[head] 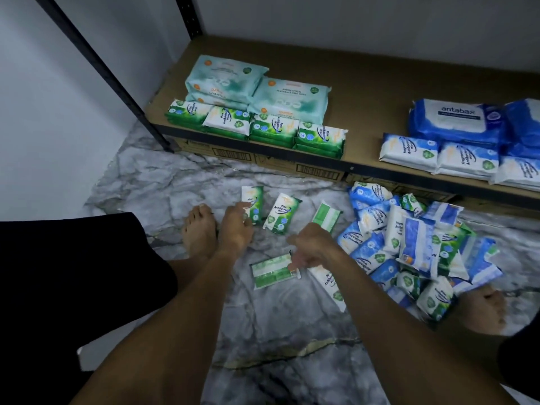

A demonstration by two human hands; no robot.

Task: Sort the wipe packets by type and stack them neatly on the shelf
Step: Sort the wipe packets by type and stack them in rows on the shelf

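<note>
My left hand point(236, 226) grips the lower edge of a small green pine wipe packet point(253, 203) on the marble floor. My right hand point(309, 247) pinches the right end of a face-down green packet point(270, 273). More green packets lie loose nearby: one face up point(282, 213), one face down point(326, 215), one partly under my right wrist point(327, 280). A mixed heap of blue and green packets point(409, 244) sits to the right. The shelf point(365, 92) holds teal packs point(228, 80), a row of green pine packets point(273, 130), blue antabax packs point(455, 118) and small blue-white packets point(409, 150).
My bare left foot point(198, 229) stands just left of my left hand, and my right foot point(482, 308) is beside the heap. A black shelf post point(102, 71) slants down at the left. Flattened cardboard boxes point(315, 171) lie under the shelf edge.
</note>
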